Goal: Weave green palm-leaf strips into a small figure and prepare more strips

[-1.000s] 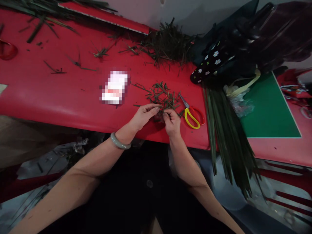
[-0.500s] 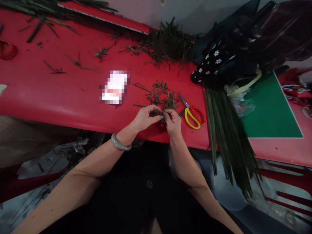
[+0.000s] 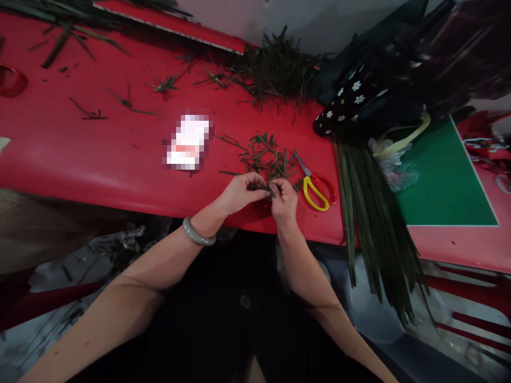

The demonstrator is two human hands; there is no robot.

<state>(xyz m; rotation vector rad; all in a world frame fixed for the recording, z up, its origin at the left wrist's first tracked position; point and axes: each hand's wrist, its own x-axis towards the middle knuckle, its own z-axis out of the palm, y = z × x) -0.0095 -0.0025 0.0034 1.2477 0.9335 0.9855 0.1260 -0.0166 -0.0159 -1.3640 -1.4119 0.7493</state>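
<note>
My left hand (image 3: 240, 192) and my right hand (image 3: 284, 199) meet over the near edge of the red table (image 3: 91, 149). Both pinch a short green leaf strip (image 3: 261, 187) stretched between their fingertips. A grey bangle (image 3: 195, 234) sits on my left wrist. Just beyond my hands lies a small heap of cut green leaf pieces (image 3: 265, 154). Scissors with one yellow and one red handle (image 3: 317, 187) lie on the table right of my right hand.
A bundle of long green leaves (image 3: 369, 223) hangs over the table's front edge at the right. A bigger pile of trimmings (image 3: 275, 69) lies at the back, next to a dark flowered cloth (image 3: 347, 101). A green mat (image 3: 439, 181) and a blurred white packet (image 3: 188, 142) are also here.
My left fingers have curled from stretched out into a pinch on the leaf strip. Both hands have stayed in about the same place.
</note>
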